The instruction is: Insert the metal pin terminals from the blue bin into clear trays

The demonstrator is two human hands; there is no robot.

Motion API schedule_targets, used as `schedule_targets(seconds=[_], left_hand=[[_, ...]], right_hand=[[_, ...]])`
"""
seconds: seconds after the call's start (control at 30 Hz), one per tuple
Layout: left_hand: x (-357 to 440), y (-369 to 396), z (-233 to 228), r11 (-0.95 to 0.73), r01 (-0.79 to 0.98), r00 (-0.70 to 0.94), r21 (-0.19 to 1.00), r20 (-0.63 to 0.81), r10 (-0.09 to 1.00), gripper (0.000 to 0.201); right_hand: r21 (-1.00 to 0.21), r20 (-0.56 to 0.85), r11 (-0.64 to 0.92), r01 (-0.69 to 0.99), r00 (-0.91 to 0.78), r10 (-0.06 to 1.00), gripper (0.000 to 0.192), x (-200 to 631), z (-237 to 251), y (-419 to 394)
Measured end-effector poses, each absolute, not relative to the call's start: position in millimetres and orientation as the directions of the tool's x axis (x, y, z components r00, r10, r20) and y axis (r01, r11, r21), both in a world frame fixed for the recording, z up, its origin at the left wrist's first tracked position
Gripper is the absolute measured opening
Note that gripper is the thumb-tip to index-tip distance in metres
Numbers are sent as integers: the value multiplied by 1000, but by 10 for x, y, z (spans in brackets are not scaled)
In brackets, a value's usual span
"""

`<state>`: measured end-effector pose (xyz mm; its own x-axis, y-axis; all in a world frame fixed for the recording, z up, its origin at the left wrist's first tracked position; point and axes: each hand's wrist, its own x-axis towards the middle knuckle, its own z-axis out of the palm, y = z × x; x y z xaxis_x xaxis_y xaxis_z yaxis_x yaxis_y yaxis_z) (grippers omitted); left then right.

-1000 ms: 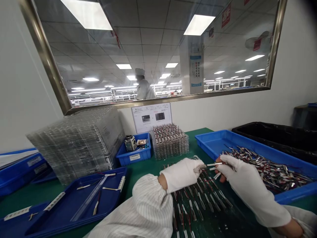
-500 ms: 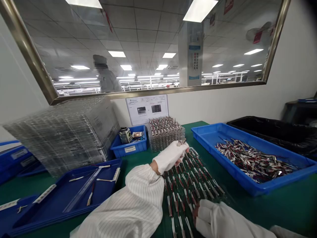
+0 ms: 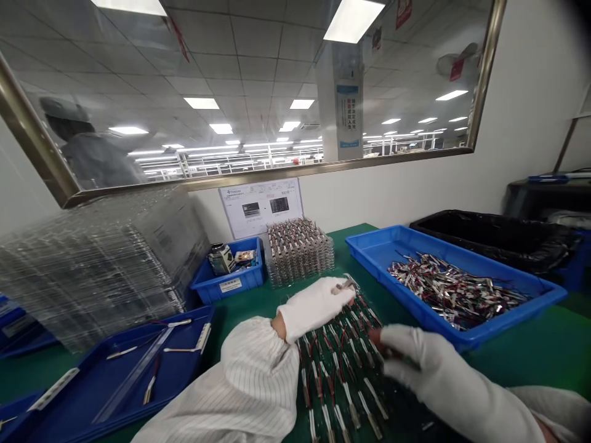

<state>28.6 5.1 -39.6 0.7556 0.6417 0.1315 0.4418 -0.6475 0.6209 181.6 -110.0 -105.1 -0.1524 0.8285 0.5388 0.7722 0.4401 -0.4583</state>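
My left hand [image 3: 318, 304], in a white fingerless glove, reaches over the far part of a clear tray. Its fingers are closed on small wired metal parts [image 3: 344, 284], whose silvery ends stick out at the top. Many such parts, silver cylinders with red, black and white wires, lie in slanting rows in the tray [image 3: 341, 375]. My right hand [image 3: 415, 360], gloved too and slightly blurred, hovers at the tray's right edge. A gap shows between its thumb and fingers, and I see nothing held there. The fingertips of my left hand are partly hidden.
A blue bin [image 3: 503, 329] of loose wired parts stands right, before a black-lined container [image 3: 489, 237]. Behind the tray rise a stack of filled trays [image 3: 300, 255] and a small blue box [image 3: 231, 286]. Left are stacked clear trays [image 3: 106, 264] and a dark blue tray [image 3: 124, 375].
My right hand has moved up and away from the near rows, and its fingers have parted. My left hand stays closed near the tray's far end. The view has turned slightly right.
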Motion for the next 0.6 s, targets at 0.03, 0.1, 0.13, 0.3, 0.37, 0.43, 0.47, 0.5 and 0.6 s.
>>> schedule_targets(seconds=[0.03,0.1,0.13,0.3,0.37,0.43,0.47,0.5,0.6], left_hand=[[298,12,-389,-701,434,789,566,137,599,27],[320,-51,-404,-780,399,851,483,121,511,20],[326,-72,-424,-805,392,866,446,115,486,15],[333,-87,-527,-793,530,807,300,108,581,7],[351,-89,-524,-789,527,814,317,79,575,8],[380,-113,-492,-809,478,846,341,67,529,13],[394,-134,-467,-819,455,860,349,66,506,16],[406,-159,-438,-828,433,872,356,65,485,18],[419,-236,-341,-835,384,893,394,73,445,23]], right_hand=[[-543,533,410,733,-76,843,36,1831,-980,-1041],[-610,577,434,663,-3,817,44,1817,-842,-930],[-596,604,472,650,-25,796,41,1792,-782,-883],[-489,618,604,630,-239,749,20,1657,-671,-749],[-553,635,606,572,-181,751,21,1652,-702,-723],[-651,652,600,466,-62,756,16,1677,-725,-712],[-696,649,594,404,0,761,13,1696,-725,-714],[-737,630,578,350,49,775,9,1719,-714,-721],[-823,534,484,297,114,838,9,1799,-647,-762]])
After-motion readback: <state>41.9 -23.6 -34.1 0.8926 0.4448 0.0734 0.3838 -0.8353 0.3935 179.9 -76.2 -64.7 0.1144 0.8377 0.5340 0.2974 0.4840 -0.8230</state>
